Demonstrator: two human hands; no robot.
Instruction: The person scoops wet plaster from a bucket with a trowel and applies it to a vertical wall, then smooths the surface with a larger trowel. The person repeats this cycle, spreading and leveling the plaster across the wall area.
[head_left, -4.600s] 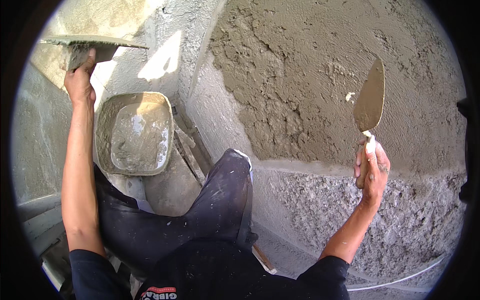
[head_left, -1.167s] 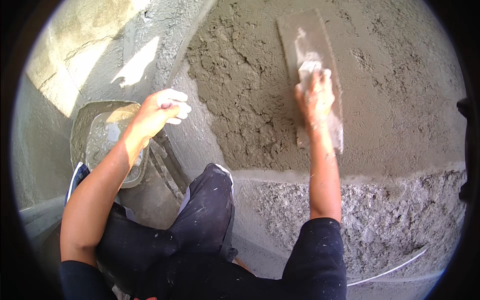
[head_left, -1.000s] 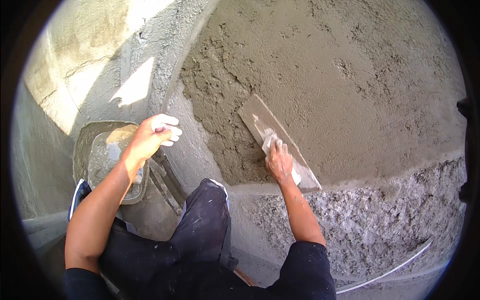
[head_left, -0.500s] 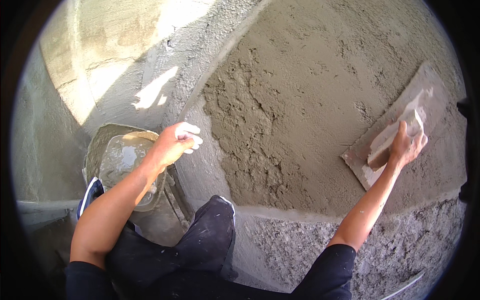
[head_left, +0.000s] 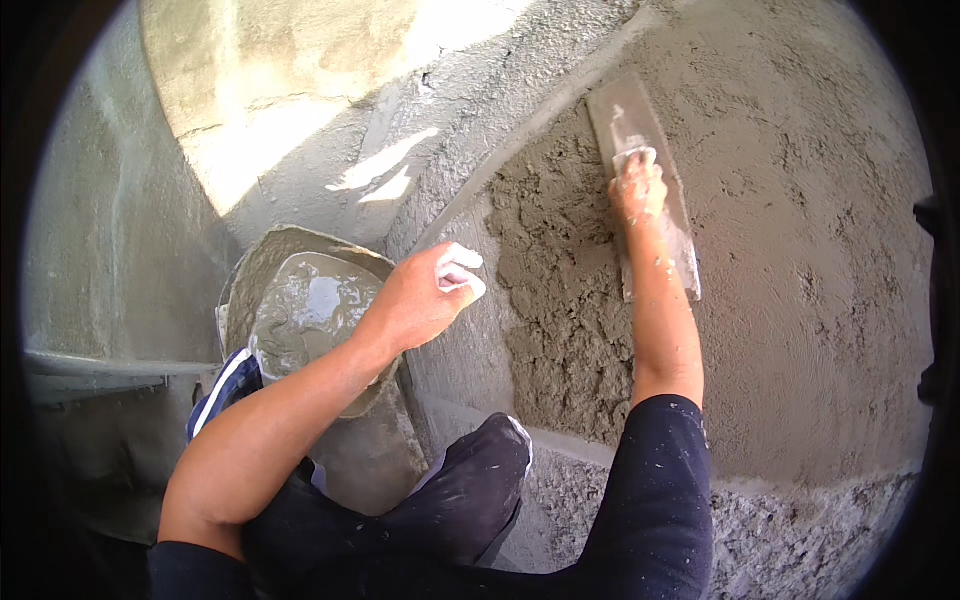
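My right hand is wrapped around the handle of a long, flat plastering float. The float lies against wet grey mortar, along the right side of a rough, lumpy patch. To its right the mortar is flatter, with small pits. My left hand hangs in the air with curled, white-coated fingers and nothing visible in them. It is beside a bucket of wet mortar, and my left forearm hides part of the bucket's near side.
A raised, pale edge strip borders the mortar on its upper left. Rough, uncoated grey surface runs below it. My dark-trousered knee is close to the lower edge of the mortar. A sunlit wall stands at the upper left.
My right hand has swept the float left and upward across the mortar to the lumpy patch, turning it steeper. The whole view has shifted, and my left hand stays curled near the bucket.
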